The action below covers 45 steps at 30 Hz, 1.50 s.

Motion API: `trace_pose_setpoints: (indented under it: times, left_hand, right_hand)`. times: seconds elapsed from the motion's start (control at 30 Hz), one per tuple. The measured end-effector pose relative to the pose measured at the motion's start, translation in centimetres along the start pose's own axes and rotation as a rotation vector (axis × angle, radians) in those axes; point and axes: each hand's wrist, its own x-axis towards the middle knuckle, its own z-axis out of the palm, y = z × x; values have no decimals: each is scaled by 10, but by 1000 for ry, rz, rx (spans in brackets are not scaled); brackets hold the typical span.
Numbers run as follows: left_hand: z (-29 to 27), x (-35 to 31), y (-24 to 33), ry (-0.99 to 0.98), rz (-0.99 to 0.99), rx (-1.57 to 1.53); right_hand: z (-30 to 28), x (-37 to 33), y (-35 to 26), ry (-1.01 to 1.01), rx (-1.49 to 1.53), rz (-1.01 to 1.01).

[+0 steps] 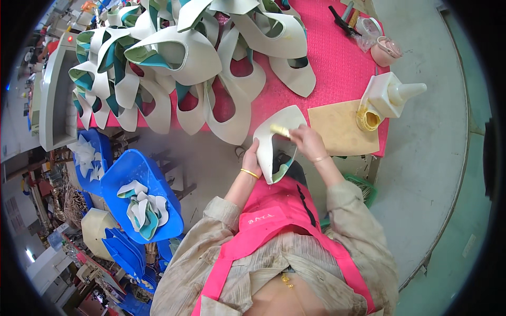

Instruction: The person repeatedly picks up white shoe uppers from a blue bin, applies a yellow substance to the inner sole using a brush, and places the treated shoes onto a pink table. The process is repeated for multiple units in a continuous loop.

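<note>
A pink, textured worktop (pixel 337 68) is seen beyond the hands, its surface covered on the left half by a heap of white shoe uppers (pixel 182 58) with green linings, some of which overhang the near edge. On the worktop's right end a brown sheet (pixel 337 131) is laid, and a white bottle (pixel 388 96), its nozzle turned to the right, is set by a small pot (pixel 368 120) smeared with yellow paste. At the worktop's far right corner a pink lidded cup (pixel 386 51) is placed.

To the left of the worktop's near edge, blue bins (pixel 171 210) are stacked and strewn, one with cut pieces (pixel 142 208) inside. A grey machine (pixel 55 100) is stood against the worktop's left end, and grey floor (pixel 416 174) is seen to its right.

The shoe piece (pixel 262 138) is held in the air just off the worktop's near edge, above the lap. Its broad end is pointed toward the worktop, its forked end toward the pink apron; the long axis is leaned slightly, far end to the right. The hands are apart: the left hand (pixel 252 159) is clamped on the piece's left edge, and by the right hand (pixel 308 141) a short pale brush (pixel 279 130) is gripped over it. Whether the piece is touched by the brush cannot be told.
</note>
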Motion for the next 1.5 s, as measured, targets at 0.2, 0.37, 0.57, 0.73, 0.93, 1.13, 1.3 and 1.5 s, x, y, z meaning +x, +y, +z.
trace_pose_setpoints:
  times: [0.2, 0.37, 0.57, 0.73, 0.93, 1.13, 1.3, 1.5]
  left_hand:
    - [-5, 5, 1, -20, -23, 154]
    - [27, -21, 26, -42, 2, 263]
    - [95, -48, 30, -72, 193, 501]
    - [120, -59, 41, -14, 279, 521]
    - [131, -70, 51, -309, 61, 228]
    - [146, -100, 36, -384, 84, 776]
    - [150, -106, 22, -431, 234, 483]
    - [163, -98, -3, -481, 450, 541]
  right_hand:
    - [-9, 12, 29, 108, 182, 186]
    - [-53, -57, -46, -273, 235, -218]
    - [-86, -41, -52, 110, 228, -233]
    - [-81, -111, -85, -96, 2, -431]
    - [-148, -150, 11, 424, 151, 198]
    - [-132, -102, 149, 528, -294, 594]
    - [-135, -110, 132, 475, -246, 620]
    - [-139, -150, 155, 329, -1, 428]
